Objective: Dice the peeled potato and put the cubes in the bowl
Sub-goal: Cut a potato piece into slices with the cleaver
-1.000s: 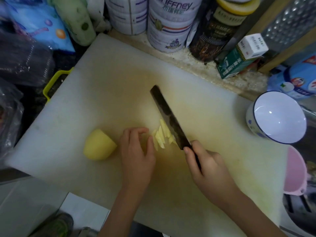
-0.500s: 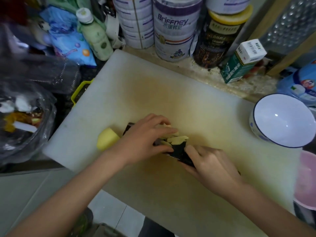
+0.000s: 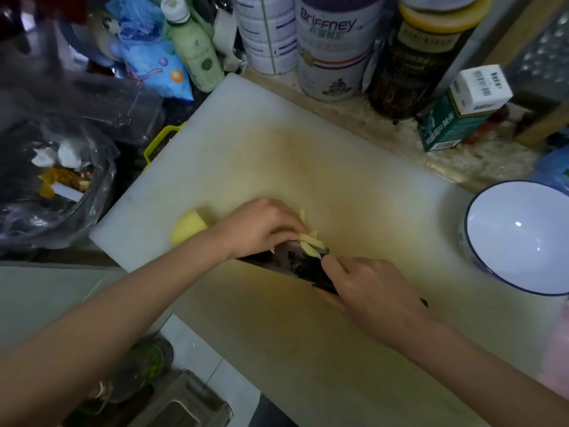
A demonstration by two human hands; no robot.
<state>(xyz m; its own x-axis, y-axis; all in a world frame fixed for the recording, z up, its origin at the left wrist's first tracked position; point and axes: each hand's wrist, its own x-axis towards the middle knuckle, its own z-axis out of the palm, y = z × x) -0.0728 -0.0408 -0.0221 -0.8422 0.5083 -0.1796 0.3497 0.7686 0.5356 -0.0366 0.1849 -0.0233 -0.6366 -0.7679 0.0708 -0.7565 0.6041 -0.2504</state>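
On the white board (image 3: 277, 149), centre-front: knife (image 3: 295, 260) tilted nearly flat, dark blade pointing left. Right hand (image 3: 375, 291) grips the handle end, fingers wrapped round it, thumb on the blade's upper face. Pale potato strips (image 3: 311, 241) lie in a small heap on the blade and at its far edge. Left hand (image 3: 258, 229) sits over them, fingers curled down, pinching the strips against the blade; fingertips hidden under the hand. Uncut potato (image 3: 187, 226) rests on the board just left of the left wrist, partly hidden by it. Bowl (image 3: 523, 241), white with a blue rim, stands at the board's right end, well apart from the knife. Behind the board: tins (image 3: 332, 47), green box (image 3: 452, 121), bottle (image 3: 197, 50). Plastic bag (image 3: 55, 180) with scraps to the left.
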